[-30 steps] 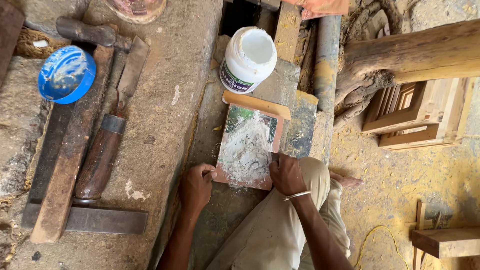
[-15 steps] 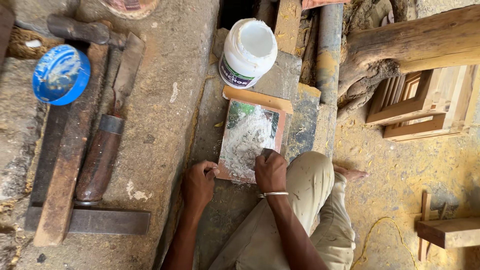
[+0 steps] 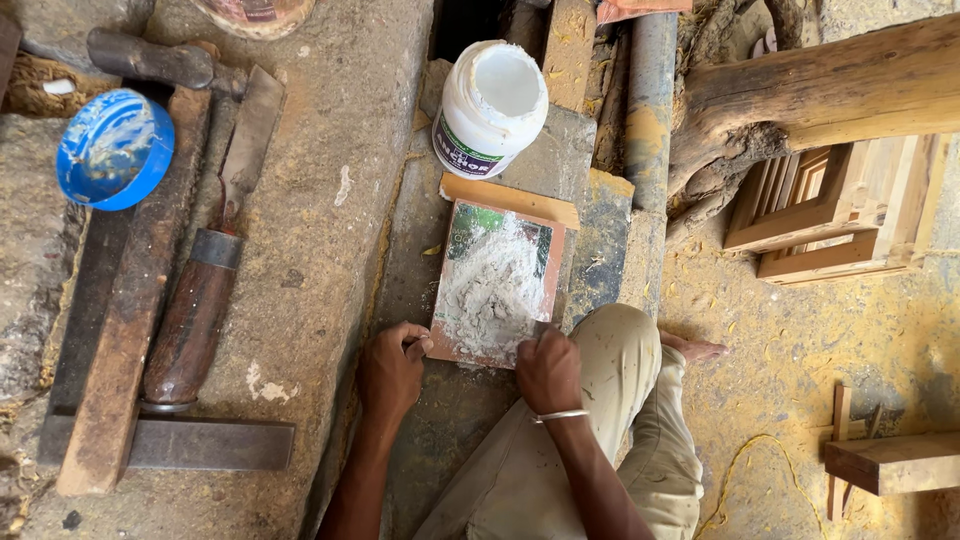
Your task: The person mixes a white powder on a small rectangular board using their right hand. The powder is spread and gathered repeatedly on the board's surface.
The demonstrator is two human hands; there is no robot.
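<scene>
A small flat board [image 3: 545, 215] lies on the stone slab, covered with a heap of whitish paste [image 3: 492, 290]. My left hand [image 3: 392, 372] pinches the board's near left corner. My right hand [image 3: 548, 370], with a thin bangle on the wrist, is closed at the board's near right edge. It appears to grip a small dark scraper [image 3: 537, 327] whose tip touches the paste. An open white plastic jar [image 3: 490, 105] stands just beyond the board. My bent knee in beige trousers [image 3: 620, 360] is right beside the board.
On the concrete ledge at left lie a blue lid [image 3: 113, 148], a hammer [image 3: 150, 60], a wooden-handled chisel [image 3: 205, 300] and a wood-and-metal try square [image 3: 130, 330]. A thick log [image 3: 830, 95] and small wooden frames [image 3: 830, 210] are at right. Sawdust covers the floor.
My right hand has slid from the middle of the board's near edge to its right corner and closed into a fist. The paste heap looks more gathered. My left hand stays at the corner.
</scene>
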